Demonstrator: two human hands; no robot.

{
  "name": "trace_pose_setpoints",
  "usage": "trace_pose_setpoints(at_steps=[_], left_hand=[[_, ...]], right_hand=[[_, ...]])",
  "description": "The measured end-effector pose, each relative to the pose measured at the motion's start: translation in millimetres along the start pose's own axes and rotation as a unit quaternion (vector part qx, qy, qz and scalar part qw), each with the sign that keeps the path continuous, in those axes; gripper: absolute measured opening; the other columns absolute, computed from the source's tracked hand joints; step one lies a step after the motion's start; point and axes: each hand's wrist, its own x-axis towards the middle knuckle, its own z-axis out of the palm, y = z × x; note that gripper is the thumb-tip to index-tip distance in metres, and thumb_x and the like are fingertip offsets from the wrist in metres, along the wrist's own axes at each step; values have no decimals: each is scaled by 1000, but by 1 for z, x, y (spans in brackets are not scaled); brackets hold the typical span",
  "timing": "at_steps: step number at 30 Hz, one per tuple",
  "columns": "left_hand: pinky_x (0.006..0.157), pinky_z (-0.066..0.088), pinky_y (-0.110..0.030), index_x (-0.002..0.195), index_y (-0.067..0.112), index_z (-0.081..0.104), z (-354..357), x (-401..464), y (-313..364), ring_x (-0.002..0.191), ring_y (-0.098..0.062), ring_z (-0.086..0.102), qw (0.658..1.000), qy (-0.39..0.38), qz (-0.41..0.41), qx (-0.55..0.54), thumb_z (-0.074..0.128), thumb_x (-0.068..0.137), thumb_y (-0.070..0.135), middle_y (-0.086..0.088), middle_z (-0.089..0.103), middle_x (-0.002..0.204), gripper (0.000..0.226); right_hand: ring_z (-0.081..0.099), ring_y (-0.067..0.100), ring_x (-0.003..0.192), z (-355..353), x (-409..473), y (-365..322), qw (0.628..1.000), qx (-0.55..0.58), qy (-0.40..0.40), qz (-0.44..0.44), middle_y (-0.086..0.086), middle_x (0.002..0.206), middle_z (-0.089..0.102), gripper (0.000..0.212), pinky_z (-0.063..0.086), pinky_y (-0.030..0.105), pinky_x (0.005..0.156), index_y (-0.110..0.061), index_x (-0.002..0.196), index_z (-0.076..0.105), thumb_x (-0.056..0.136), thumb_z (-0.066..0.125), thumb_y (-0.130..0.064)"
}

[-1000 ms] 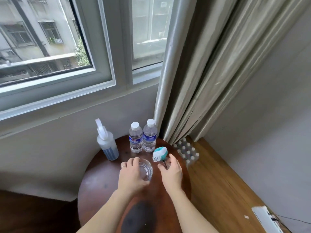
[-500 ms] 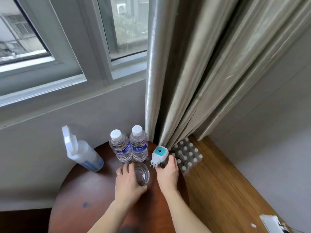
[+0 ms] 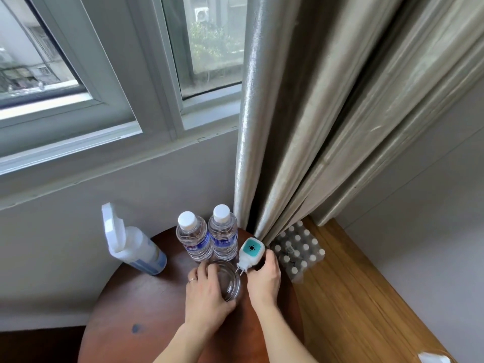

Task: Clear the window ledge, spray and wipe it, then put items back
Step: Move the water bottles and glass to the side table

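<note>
Left hand [image 3: 207,292] curled round glass bowl [image 3: 226,280] on round desk [image 3: 146,310]; right hand [image 3: 263,276] gripping white-and-teal plug-in device [image 3: 251,251]. Probably fragile, slippery: best held by rim. Device likely light, rigid.

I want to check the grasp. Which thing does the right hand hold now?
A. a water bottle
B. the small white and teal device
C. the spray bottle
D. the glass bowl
B: the right hand grips the small white and teal device beside the glass bowl.
</note>
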Motion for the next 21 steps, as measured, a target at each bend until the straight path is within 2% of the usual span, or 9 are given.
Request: trace_pose_setpoints(at_steps=[4, 8, 13, 19, 21], left_hand=[[88, 51, -39, 117, 18, 52, -4, 0, 0, 117, -30, 44, 999, -41, -14, 5, 76, 38, 66, -3, 50, 134, 96], [101, 43, -34, 138, 23, 39, -10, -2, 0, 130, -24, 35, 998, -59, -9, -11, 76, 46, 67, 2, 36, 147, 108], [101, 43, -34, 142, 26, 35, -23, -8, -1, 130, -23, 37, 997, -53, -19, -46, 80, 48, 61, 2, 34, 146, 110], [96, 46, -36, 137, 27, 39, -59, -21, 1, 126, -25, 38, 999, -50, -10, -17, 79, 50, 59, 2, 38, 141, 101], [95, 45, -36, 133, 28, 41, -76, -27, -2, 125, -24, 39, 999, -51, -7, -9, 76, 53, 61, 4, 41, 138, 94]], right_hand=[[61, 40, 104, 4, 0, 2, 1000, -6, 11, 6, 17, 104, 69, 35, 46, 38, 87, -3, 104, 65, 71, 75, 6], [60, 38, 112, 0, -3, 0, 1000, -13, -3, 7, 18, 113, 69, 43, 44, 38, 96, -2, 113, 65, 73, 77, 4], [49, 29, 134, -15, -10, -7, 996, -53, -58, 30, 12, 139, 57, 65, 34, 33, 111, -6, 137, 54, 77, 80, -3], [44, 24, 138, -38, -35, -29, 993, -97, -61, 22, 6, 146, 50, 60, 33, 33, 115, -12, 142, 50, 86, 70, -2], [40, 19, 140, -46, -47, -41, 989, -137, -58, -1, 2, 149, 45, 61, 30, 29, 116, -15, 147, 44, 90, 65, -4]])
